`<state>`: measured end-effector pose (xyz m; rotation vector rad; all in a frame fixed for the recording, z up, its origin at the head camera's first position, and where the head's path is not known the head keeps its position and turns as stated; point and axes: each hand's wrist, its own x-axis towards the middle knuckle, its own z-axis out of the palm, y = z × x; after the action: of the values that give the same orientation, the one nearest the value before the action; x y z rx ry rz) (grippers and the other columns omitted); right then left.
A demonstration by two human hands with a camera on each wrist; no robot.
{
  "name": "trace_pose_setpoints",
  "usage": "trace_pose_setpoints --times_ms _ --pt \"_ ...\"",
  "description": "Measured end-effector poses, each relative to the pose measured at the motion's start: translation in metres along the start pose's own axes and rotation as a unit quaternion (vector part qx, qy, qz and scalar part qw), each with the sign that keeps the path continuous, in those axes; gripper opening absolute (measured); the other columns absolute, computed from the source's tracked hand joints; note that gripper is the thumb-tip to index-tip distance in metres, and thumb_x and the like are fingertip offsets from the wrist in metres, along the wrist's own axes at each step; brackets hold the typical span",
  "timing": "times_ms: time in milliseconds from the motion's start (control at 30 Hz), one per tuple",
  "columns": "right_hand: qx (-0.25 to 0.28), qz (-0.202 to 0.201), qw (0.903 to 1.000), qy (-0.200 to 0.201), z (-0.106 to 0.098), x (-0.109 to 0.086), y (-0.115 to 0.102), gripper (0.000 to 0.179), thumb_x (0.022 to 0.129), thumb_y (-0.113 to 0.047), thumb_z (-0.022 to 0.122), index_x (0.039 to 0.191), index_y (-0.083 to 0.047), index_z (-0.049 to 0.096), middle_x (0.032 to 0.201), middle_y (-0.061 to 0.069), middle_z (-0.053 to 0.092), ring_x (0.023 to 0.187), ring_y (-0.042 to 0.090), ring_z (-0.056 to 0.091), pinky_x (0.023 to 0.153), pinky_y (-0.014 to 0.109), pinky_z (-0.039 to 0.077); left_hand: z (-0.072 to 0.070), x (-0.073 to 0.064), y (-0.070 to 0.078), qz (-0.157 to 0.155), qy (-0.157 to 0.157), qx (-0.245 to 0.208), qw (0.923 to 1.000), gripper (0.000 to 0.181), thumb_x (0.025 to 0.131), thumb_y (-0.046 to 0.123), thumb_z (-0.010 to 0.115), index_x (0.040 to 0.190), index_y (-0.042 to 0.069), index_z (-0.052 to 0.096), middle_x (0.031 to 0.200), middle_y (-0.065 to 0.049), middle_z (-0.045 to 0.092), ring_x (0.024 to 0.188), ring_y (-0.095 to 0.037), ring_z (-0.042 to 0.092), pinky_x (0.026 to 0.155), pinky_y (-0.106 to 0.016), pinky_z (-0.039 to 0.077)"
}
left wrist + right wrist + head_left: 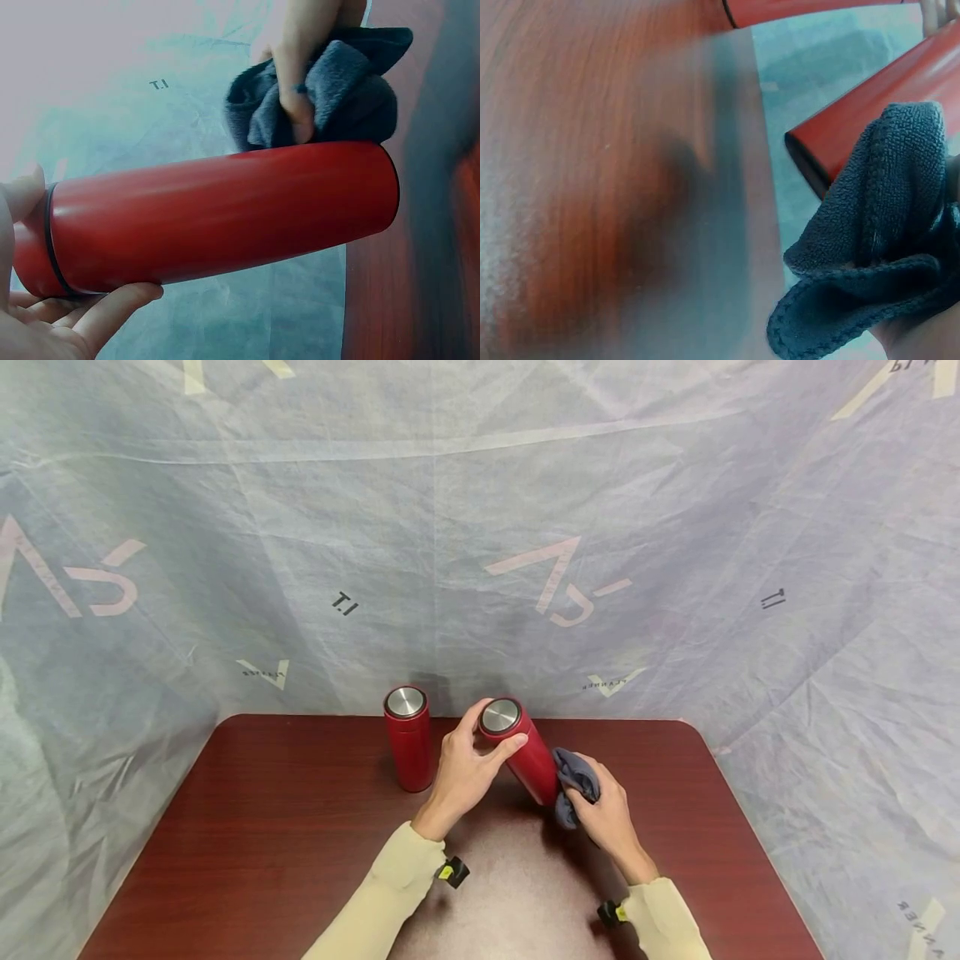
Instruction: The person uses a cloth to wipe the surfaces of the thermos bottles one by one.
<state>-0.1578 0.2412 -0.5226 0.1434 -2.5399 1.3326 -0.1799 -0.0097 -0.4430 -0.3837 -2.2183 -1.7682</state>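
up top, left hand (462, 768) grips tilted bottle (534, 767)

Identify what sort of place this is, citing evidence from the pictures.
Probably a makeshift recording booth: printed grey sheeting screens a red-brown table on three sides, and wrist-worn black devices suggest filming.

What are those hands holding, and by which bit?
Left hand: the tilted red bottle, near its top. Right hand: a dark cloth, by its bunched folds.
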Motion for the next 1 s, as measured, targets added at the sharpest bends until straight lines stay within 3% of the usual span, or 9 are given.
trace_pose_setpoints --times_ms 233,767,1000 --pt "-0.008 0.023 0.9997 0.001 0.001 -0.004 0.007 0.055 0.092 -0.002 0.079 0.144 -0.015 0.066 0.134 0.009 0.07 0.121 0.026 0.064 0.102 0.052 0.051 -0.001 0.0 0.002 0.004 -0.005 -0.004 1.0 0.066 0.093 0.04 0.086 0.149 0.018 0.06 0.121 0.0 0.077 0.098 -0.014 0.075 0.084 -0.032 0.062" --pt "-0.002 0.004 0.9999 0.012 0.001 0.001 -0.006 0.057 0.089 -0.001 0.081 0.142 -0.015 0.066 0.133 0.009 0.07 0.118 0.029 0.066 0.1 0.054 0.052 -0.002 0.005 0.003 0.003 -0.022 -0.001 0.9998 0.069 0.091 0.04 0.087 0.15 0.017 0.059 0.12 0.001 0.077 0.095 -0.014 0.074 0.081 -0.034 0.061" --pt "0.005 -0.026 0.9993 0.026 0.001 0.004 -0.024 0.058 0.087 0.0 0.082 0.14 -0.019 0.068 0.13 0.003 0.071 0.117 0.021 0.065 0.099 0.031 0.049 -0.001 0.005 0.002 -0.003 -0.03 0.003 0.9995 0.072 0.091 0.041 0.088 0.152 0.015 0.059 0.121 0.0 0.077 0.092 -0.014 0.074 0.079 -0.033 0.062"
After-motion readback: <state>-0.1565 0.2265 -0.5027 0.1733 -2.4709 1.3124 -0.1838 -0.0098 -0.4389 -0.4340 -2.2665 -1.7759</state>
